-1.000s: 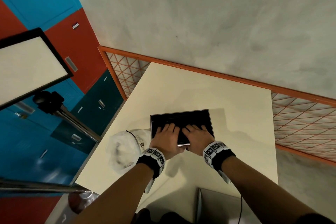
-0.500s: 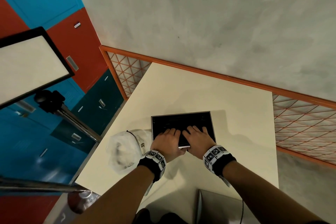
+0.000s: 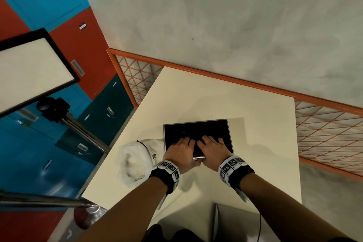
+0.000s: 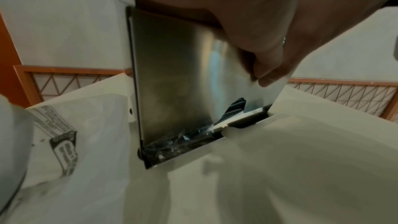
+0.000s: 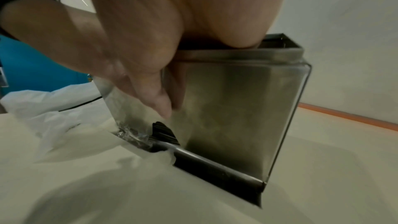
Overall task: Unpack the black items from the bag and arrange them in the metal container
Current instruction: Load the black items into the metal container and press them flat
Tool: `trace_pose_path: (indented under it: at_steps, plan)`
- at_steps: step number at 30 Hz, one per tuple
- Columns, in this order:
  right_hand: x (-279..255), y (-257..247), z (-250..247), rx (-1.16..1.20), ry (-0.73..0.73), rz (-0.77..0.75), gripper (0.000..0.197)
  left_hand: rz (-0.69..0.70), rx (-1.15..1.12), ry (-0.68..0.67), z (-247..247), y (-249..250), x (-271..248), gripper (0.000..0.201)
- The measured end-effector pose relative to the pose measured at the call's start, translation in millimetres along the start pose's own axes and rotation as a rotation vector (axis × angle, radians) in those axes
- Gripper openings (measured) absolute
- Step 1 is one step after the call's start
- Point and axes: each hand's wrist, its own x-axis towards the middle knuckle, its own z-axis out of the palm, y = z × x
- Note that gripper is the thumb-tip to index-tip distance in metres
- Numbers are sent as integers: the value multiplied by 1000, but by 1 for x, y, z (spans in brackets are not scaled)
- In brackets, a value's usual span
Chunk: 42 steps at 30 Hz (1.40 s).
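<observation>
A tall steel container (image 3: 196,120) stands upright on the cream table (image 3: 216,94), its open top packed with black items (image 3: 194,129). My left hand (image 3: 180,149) and right hand (image 3: 213,148) lie side by side on that top at its near edge, fingers flat on the black items. Thumbs rest against the near steel wall (image 4: 172,74). Through the slot at the wall's foot show black items (image 4: 234,108) in clear film, the same black items (image 5: 163,132) seen from the right wrist. The crumpled white bag (image 3: 133,161) lies just left of the container.
A grey flat device (image 3: 235,222) with a cable sits at the table's near edge. A light panel on a stand (image 3: 29,70) hangs over the left. An orange mesh fence (image 3: 324,133) borders the table behind and to the right. Coloured lockers (image 3: 49,143) line the left.
</observation>
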Motion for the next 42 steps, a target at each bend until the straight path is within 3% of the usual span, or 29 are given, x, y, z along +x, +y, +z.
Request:
trace_pose_path:
  at_steps: [18,29,42]
  plan:
    - [4,6,6,71,-43,-4,68,-12,8,-71,1,0,2,75]
    - [-8,4,10,38,56,3,54,-39,17,-91,2,4,-4,75]
    - [-18,6,9,27,168,-49,49,156,46,133,7,-3,-10,48]
